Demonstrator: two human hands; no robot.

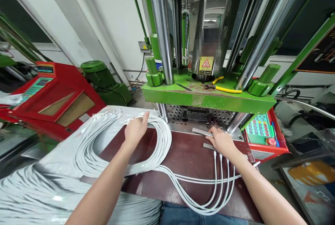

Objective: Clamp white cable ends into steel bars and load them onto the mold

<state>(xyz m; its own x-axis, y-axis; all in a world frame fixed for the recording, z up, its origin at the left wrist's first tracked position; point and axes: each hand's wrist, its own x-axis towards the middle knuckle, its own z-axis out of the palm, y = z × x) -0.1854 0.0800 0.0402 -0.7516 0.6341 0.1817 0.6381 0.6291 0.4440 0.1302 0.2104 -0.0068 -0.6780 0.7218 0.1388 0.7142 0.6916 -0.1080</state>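
Observation:
My left hand [136, 130] is over the far end of a coil of white cables [163, 137], its thumb raised and its fingers curled down onto the cable ends; the fingertips are hidden. My right hand [221, 139] pinches a flat metal bar [202, 132] at the front edge of the press bed. Just below it lies a second metal strip [208, 146]. Several white cables with plug ends [221, 158] run from under that hand and loop toward me over the brown board [180, 151].
Over the perforated bed [174, 115] stands a green press plate [209, 99] between steel columns, with yellow-handled pliers [227, 89] on top. A red control box [264, 136] is at right. A large cable pile [31, 197] fills the lower left.

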